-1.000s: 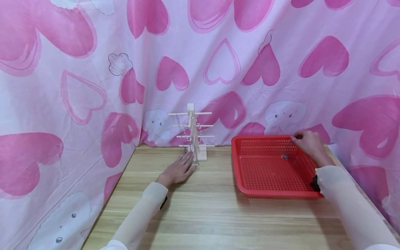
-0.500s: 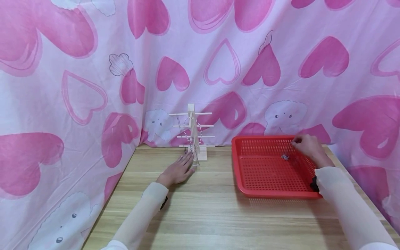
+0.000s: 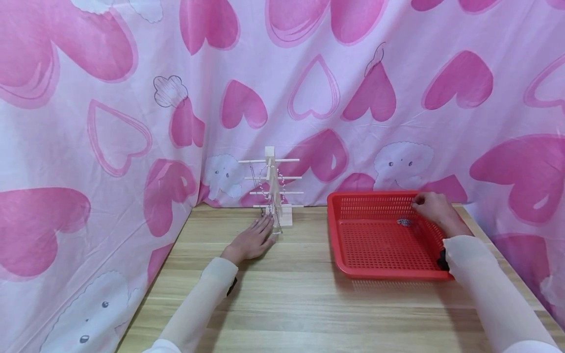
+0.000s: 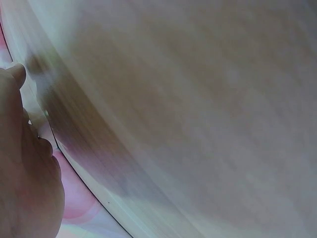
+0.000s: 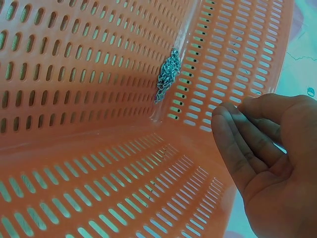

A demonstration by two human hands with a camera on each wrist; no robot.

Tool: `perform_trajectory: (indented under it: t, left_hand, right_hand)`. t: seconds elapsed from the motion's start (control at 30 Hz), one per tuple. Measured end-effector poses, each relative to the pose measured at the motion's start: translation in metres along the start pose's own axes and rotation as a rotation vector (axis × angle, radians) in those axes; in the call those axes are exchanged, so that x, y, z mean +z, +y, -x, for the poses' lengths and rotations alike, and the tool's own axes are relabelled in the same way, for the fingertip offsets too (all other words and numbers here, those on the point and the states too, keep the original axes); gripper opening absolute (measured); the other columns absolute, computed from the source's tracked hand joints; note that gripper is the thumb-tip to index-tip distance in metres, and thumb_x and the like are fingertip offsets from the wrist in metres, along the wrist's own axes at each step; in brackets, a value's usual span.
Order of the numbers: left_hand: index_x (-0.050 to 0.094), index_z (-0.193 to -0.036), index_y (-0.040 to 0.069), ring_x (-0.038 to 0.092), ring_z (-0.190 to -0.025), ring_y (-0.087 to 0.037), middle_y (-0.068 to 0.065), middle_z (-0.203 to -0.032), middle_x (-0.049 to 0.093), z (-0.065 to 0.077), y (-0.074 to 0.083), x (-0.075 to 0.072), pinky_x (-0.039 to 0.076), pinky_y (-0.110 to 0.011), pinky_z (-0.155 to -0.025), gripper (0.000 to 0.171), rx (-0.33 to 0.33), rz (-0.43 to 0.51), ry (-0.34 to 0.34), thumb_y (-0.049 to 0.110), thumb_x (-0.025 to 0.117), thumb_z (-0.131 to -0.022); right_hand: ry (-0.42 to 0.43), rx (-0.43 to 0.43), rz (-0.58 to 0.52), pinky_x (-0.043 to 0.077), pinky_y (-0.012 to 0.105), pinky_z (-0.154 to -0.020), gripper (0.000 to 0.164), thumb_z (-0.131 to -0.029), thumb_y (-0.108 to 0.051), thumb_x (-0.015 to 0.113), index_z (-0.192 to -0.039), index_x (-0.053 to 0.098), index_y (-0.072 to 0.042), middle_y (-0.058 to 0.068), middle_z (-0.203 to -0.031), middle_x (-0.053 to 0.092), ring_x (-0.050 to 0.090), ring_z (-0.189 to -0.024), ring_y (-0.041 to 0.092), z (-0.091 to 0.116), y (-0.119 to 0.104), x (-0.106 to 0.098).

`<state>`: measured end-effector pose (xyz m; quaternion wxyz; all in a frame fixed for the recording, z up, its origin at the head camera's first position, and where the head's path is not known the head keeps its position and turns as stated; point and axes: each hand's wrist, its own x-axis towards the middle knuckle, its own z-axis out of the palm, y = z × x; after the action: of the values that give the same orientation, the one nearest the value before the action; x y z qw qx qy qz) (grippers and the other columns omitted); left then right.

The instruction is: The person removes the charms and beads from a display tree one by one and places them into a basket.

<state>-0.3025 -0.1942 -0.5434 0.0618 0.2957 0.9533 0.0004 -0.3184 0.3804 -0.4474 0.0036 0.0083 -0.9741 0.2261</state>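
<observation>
The left hand (image 3: 249,241) lies with straight fingers at the foot of a pale wooden stand (image 3: 270,151) with crossbars (image 3: 287,160). The right hand (image 5: 277,158), its fingers curled around nothing visible, is over the far right corner of a red perforated plastic basket (image 3: 388,273), in which a silvery metal chain (image 5: 169,74) lies heaped beside the back wall (image 3: 375,201).

A red, rectangular, perforated plastic basket (image 3: 393,273) is resting upright. Inside it, a silvery metal chain (image 3: 403,222) is lying heaped at the far wall's foot, near the right corner. Left of it, a pale wooden peg rack (image 3: 274,187) is standing, bearing a pale-beaded strand (image 3: 283,185).
</observation>
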Motion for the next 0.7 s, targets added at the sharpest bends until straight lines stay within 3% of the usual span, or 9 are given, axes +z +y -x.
perform_trajectory:
  t: [0.3, 0.7]
  left_hand:
    - [0.009, -0.17, 0.002, 0.006, -0.168, -0.033, -0.016, -0.18, 0.006, 0.0027, 0.0031, -0.0036, 0.011, -0.045, -0.138, 0.074, 0.004, 0.03, 0.008, 0.048, 0.029, -0.115]
    - [0.006, -0.171, 0.006, 0.003, -0.168, -0.03, -0.012, -0.18, 0.002, 0.0008, -0.0002, 0.0002, 0.01, -0.044, -0.138, 0.077, -0.005, 0.02, 0.002, 0.056, 0.021, -0.115]
  right_hand:
    - [0.013, -0.018, 0.015, 0.057, 0.064, -0.087, 0.029, -0.102, -0.012, 0.062, -0.117, 0.07, 0.012, 0.034, -0.11, 0.07, 0.062, -0.093, 0.043, 0.0001, -0.0013, 0.0007]
    - [0.035, -0.034, 0.002, 0.055, 0.047, -0.076, 0.031, -0.102, -0.015, 0.061, -0.118, 0.073, 0.009, 0.028, -0.104, 0.07, 0.06, -0.091, 0.039, -0.001, -0.0086, -0.003]
